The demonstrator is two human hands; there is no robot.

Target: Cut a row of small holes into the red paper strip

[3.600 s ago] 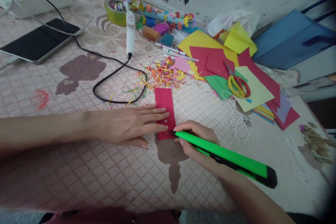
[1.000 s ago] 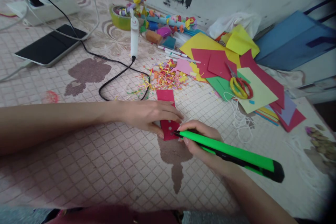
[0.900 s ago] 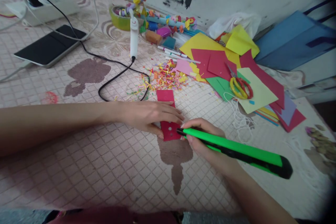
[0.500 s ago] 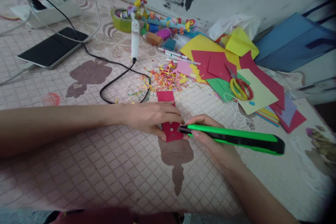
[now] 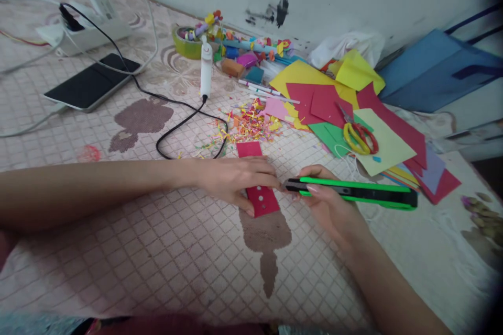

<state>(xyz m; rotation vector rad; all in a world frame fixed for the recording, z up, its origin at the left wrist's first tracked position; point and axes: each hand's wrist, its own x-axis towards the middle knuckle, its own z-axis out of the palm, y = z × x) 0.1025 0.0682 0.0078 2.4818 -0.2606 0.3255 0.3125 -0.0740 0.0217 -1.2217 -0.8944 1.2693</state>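
A red paper strip with small round holes lies flat on the patterned cloth. Across its middle rests my left hand, palm down, fingers stretched out and thumb near the strip's left edge; the hand covers part of the strip. My right hand is closed round a green and black utility knife. The knife's front end points left, just beyond my left fingertips, and sits to the right of the strip. I cannot make out how far its blade sticks out.
Paper scraps and a white glue gun with a black cord lie beyond my hands. Scissors rest on coloured paper sheets at the right. A black tablet and a power strip are at the left.
The utility knife in my right hand has moved right, off the red strip. My left hand stays on the strip. The whole view has shifted slightly.
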